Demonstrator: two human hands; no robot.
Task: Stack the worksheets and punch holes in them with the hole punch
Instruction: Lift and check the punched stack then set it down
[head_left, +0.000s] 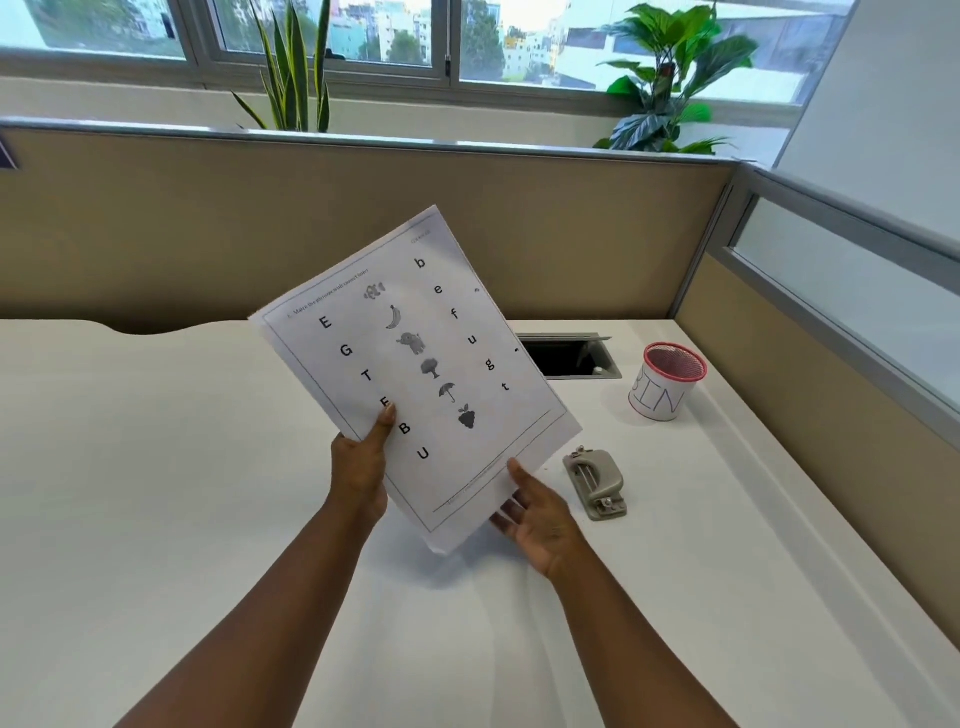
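Note:
I hold a stack of white worksheets (415, 364) tilted up above the white desk (156, 467); the top sheet shows letters and small pictures. My left hand (361, 467) grips the stack's left edge, thumb on the front near the letter E. My right hand (535, 514) holds the lower right edge, thumb on the front and fingers behind the paper. A grey metal hole punch (596, 483) lies on the desk just right of my right hand, apart from the paper.
A pink mesh cup (667, 382) wrapped in paper marked "BIN" stands at the back right. A rectangular cable opening (569, 356) is cut into the desk behind the sheets. Beige partition walls (208, 234) enclose the desk at the back and right; plants stand beyond.

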